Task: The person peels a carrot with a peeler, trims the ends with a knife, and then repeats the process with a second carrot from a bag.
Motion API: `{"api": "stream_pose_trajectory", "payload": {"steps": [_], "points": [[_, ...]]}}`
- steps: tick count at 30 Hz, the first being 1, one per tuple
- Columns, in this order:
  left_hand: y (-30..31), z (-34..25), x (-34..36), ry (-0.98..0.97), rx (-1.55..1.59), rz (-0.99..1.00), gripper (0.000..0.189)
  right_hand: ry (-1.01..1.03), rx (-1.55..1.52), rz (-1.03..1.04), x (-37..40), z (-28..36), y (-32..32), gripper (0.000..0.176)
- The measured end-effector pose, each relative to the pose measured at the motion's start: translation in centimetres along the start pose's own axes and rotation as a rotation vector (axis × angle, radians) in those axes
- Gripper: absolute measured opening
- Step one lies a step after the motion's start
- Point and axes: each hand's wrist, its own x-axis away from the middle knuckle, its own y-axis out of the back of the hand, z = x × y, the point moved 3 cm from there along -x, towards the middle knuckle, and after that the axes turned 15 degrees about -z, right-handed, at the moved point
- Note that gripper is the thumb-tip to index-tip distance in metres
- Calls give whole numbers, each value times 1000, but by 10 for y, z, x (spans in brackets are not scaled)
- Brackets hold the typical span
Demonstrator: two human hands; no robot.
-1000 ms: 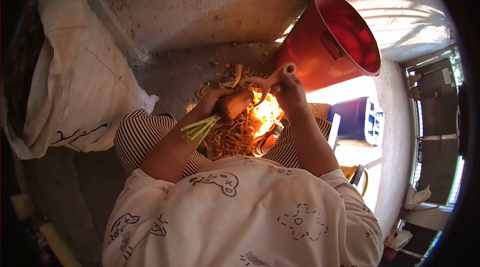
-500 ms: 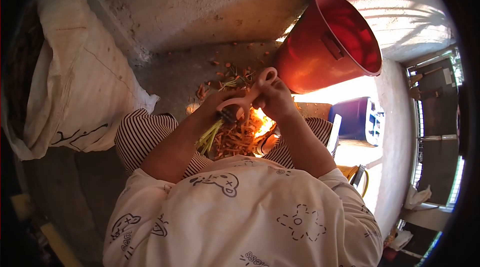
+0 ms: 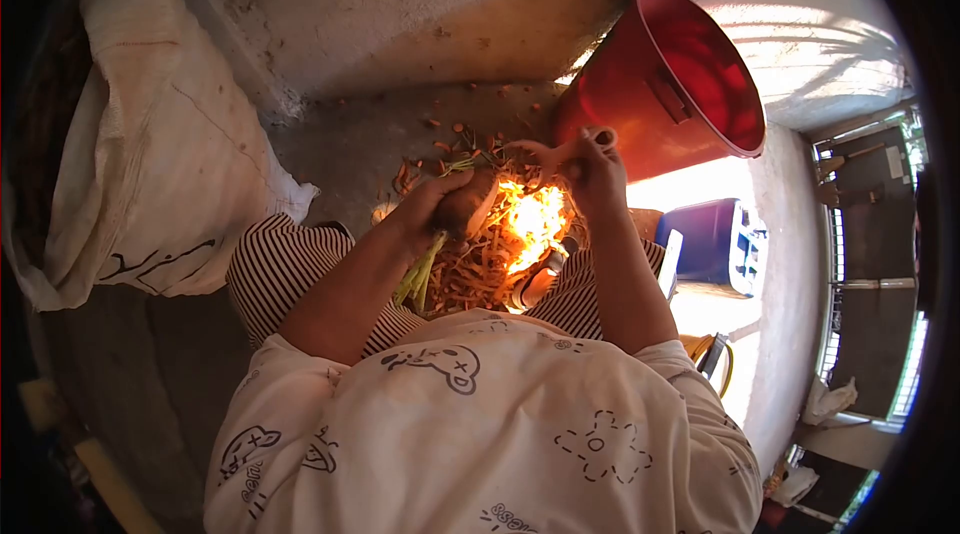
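Observation:
My left hand [image 3: 432, 206] is closed around a brownish root vegetable [image 3: 472, 206] with green stems [image 3: 420, 272] hanging below. Its exact kind is hard to make out. A pale pink Y-shaped peeler [image 3: 545, 156] with a ring at its handle end sits in the grip of my right hand [image 3: 598, 179]. The peeler is held up to the right of the vegetable, apart from it. Beneath both hands a heap of orange-brown peelings [image 3: 470, 279] covers the floor between my legs, partly in glaring sunlight.
A tilted red bucket [image 3: 625, 124] stands ahead on the right, near the wall [image 3: 400, 4]. Behind it to the right is a blue container [image 3: 705, 239]. On the left leans a large white sack [image 3: 165, 154]. Small scraps [image 3: 457, 129] lie scattered on the concrete floor.
My right hand has moved the peeler right, away from the vegetable it was over. More of the vegetable now shows in my left hand, which stays nearly in place.

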Motion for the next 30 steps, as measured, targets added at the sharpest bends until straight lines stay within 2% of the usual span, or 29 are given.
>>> {"api": "stream_pose_trajectory", "payload": {"steps": [3,4,5,7,10,11,12,13,14,15,17,20,24,25,27,29,30], "points": [[1,4,-5,20,-78,29,30,-140,52,271,50,-4,-44,12],[0,5,-5,24,-109,34,30,-200,11,304,61,-7,-54,14],[-1,4,-3,-43,-177,27,34,-241,19,378,67,-9,-63,15],[-4,3,2,-175,-309,13,43,-250,98,356,62,-17,-61,13],[8,9,-4,-78,-167,-58,42,-262,20,255,28,-27,-33,11],[9,11,-6,-13,-109,-19,39,-180,9,87,13,-24,-22,10],[9,12,-8,50,-51,21,36,-86,86,20,-21,-32,12,10],[9,13,-8,111,5,58,33,101,333,-12,-32,-23,29,13],[4,6,0,72,-9,54,35,107,406,-304,-44,-25,55,15],[5,2,1,78,8,38,37,101,465,-439,-49,-21,73,14],[6,5,1,113,60,13,42,89,142,-398,-35,-14,63,12],[6,5,-7,48,-30,-48,35,-58,-26,-85,-6,-12,14,8],[-5,-2,8,-71,-280,-131,32,-236,32,256,57,-10,-51,11],[-4,-1,6,-110,-274,-59,32,-290,48,283,61,-15,-57,12],[1,6,0,-187,-253,82,32,-198,125,343,54,-22,-56,12],[5,9,-6,-42,-158,1,32,-176,73,218,21,-33,-29,12],[6,11,-8,33,-112,-36,32,-102,148,48,6,-27,-13,11]]}}
